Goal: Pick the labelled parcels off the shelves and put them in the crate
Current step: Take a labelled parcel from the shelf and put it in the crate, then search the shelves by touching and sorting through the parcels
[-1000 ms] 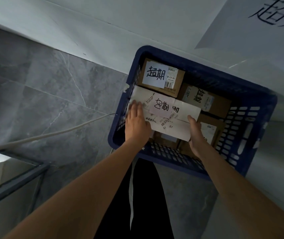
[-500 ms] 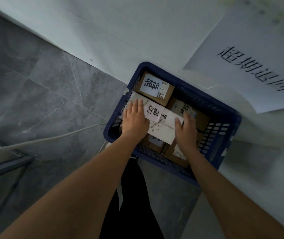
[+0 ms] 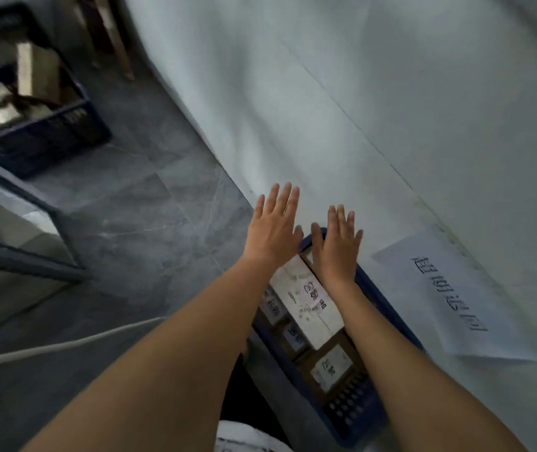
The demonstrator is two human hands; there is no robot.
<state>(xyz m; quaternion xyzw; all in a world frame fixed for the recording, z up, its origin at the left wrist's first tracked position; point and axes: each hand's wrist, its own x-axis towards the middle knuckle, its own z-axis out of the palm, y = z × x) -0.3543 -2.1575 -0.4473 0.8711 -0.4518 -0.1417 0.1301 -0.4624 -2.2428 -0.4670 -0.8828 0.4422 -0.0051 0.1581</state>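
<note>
Fingers straight and spread on left hand [image 3: 273,228] and right hand [image 3: 339,244]; both empty, above the dark blue perforated plastic crate [image 3: 355,409]. Long white labelled cardboard parcel [image 3: 306,301] lies atop brown boxes inside. Judgement: withdraw straight upward, clear of rim; matte card slides easily.

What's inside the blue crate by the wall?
The blue crate holds a long white parcel lying on brown labelled boxes. The forearms cover part of it, so whatever lies under them and the parcel stays hidden.
</note>
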